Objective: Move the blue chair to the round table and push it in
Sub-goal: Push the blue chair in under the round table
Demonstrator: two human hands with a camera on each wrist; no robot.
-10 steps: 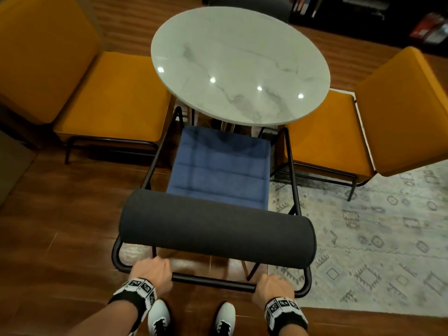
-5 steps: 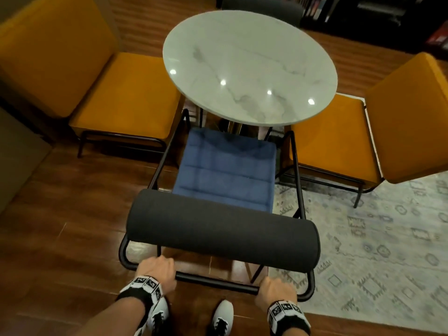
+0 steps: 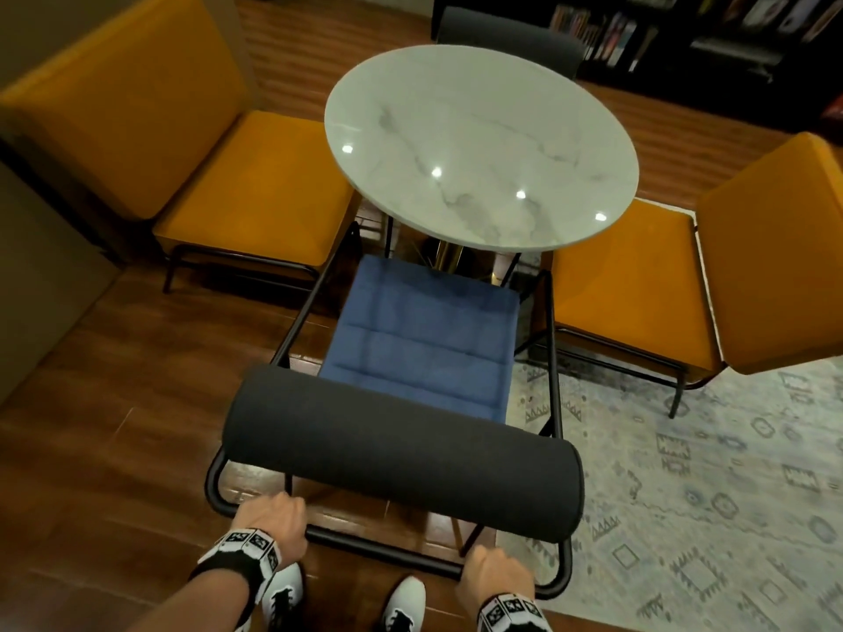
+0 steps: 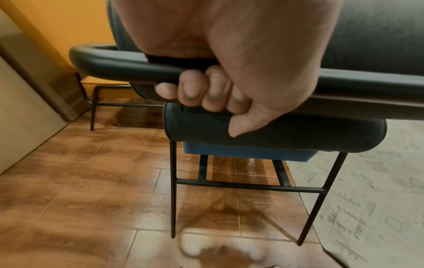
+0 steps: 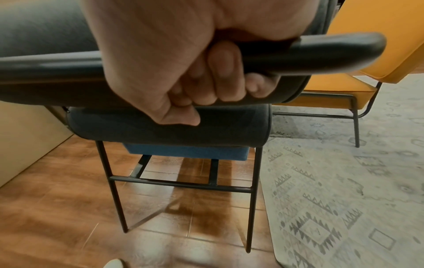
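The blue chair (image 3: 424,339) has a blue seat, a dark grey roll backrest (image 3: 401,449) and a black tube frame. It faces the round white marble table (image 3: 479,148), its seat front just short of the table's near edge. My left hand (image 3: 271,517) grips the black rear bar (image 3: 383,547) near its left end, and my right hand (image 3: 495,574) grips the bar near its right end. The left wrist view has the left hand (image 4: 206,94) with fingers curled under the bar (image 4: 119,67). The right wrist view has the right hand (image 5: 218,87) wrapped round it likewise.
Orange chairs stand on the left (image 3: 255,193) and on the right (image 3: 638,285) of the table, close beside the blue chair's frame. A dark chair (image 3: 506,29) sits at the table's far side. A patterned rug (image 3: 707,494) covers the floor at right. My shoes (image 3: 401,604) are behind the chair.
The chair, held in both hands, has drawn back a little: its seat front, under the table's edge a second ago, now stands just short of it. The view has tilted up.
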